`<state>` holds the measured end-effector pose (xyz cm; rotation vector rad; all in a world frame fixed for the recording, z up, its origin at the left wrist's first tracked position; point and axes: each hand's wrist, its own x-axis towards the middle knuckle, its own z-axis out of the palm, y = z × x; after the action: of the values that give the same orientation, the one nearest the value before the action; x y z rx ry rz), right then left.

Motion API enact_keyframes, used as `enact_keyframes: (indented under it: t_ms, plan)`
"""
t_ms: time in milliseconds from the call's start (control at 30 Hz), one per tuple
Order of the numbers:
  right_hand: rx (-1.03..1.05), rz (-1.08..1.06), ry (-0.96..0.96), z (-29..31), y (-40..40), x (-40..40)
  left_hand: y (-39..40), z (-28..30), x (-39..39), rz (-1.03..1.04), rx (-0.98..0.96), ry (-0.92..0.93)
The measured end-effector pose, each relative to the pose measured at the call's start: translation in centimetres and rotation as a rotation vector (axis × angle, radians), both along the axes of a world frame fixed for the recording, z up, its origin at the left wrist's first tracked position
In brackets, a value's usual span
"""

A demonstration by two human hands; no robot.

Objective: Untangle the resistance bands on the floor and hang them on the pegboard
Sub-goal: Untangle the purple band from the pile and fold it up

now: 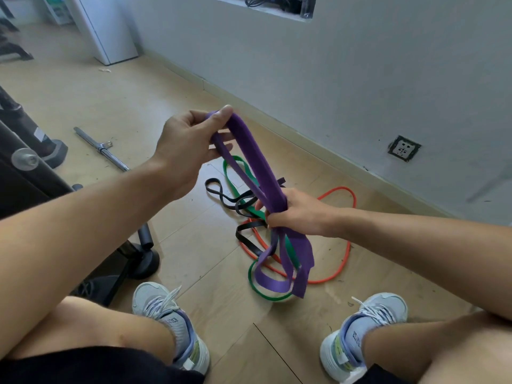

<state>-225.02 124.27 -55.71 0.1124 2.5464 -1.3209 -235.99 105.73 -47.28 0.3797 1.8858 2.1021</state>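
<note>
A wide purple band (256,159) is lifted off the wooden floor and stretched between both hands. My left hand (188,145) pinches its upper fold between thumb and fingers. My right hand (296,212) grips it lower down, and its loose loops hang from that fist to the floor. Under them lie a green band (235,176), a thin black band (221,194) and an orange-red band (347,245), overlapping one another. No pegboard is in view.
My two feet in grey sneakers (171,325) stand near the pile. A steel bar (99,148) lies on the floor at left, beside a black equipment frame (133,253). A grey wall with a socket (404,148) runs behind the bands.
</note>
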Motion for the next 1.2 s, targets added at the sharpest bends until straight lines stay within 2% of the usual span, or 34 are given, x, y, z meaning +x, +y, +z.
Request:
enact_keyframes:
  t_ms: [100, 233, 300, 367, 500, 633, 733, 867, 1067, 1200]
  plan:
    - [0.042, -0.078, 0.077, 0.2, 1.1, 0.0, -2.0, -1.1, -2.1, -0.111, -0.231, 0.085]
    - [-0.106, -0.295, 0.180, 1.2, 2.7, 0.1, -6.1, -3.5, -4.3, -0.395, -0.622, 0.138]
    - [-0.114, -0.308, 0.227, 1.5, 2.7, 0.1, -7.3, -4.9, -4.8, -0.520, -0.845, 0.166]
    - [-0.080, -0.259, 0.252, 1.5, 2.4, 0.2, -7.4, -5.8, -5.0, -0.572, -0.958, 0.157]
    - [0.003, -0.166, 0.257, 1.6, 1.7, 0.3, -5.6, -5.5, -4.1, -0.568, -1.003, 0.167]
    - [0.018, -0.120, 0.255, 1.4, 0.9, 0.2, -2.6, -3.2, -0.9, -0.614, -0.950, 0.400]
    - [0.001, -0.085, 0.246, 1.3, -0.1, 0.4, -0.3, -3.1, 1.5, -0.681, -1.007, 0.538]
    - [0.004, 0.002, 0.241, 1.2, -0.8, 0.6, 1.4, -3.7, 2.9, -0.767, -1.091, 0.512]
    - [-0.058, 0.058, 0.170, 1.1, -0.2, 0.6, 1.7, -2.9, 2.8, -0.720, -1.166, 0.547]
    - [-0.048, 0.088, 0.087, 0.7, 0.5, 0.4, 1.4, -2.0, 2.2, -0.676, -1.147, 0.518]
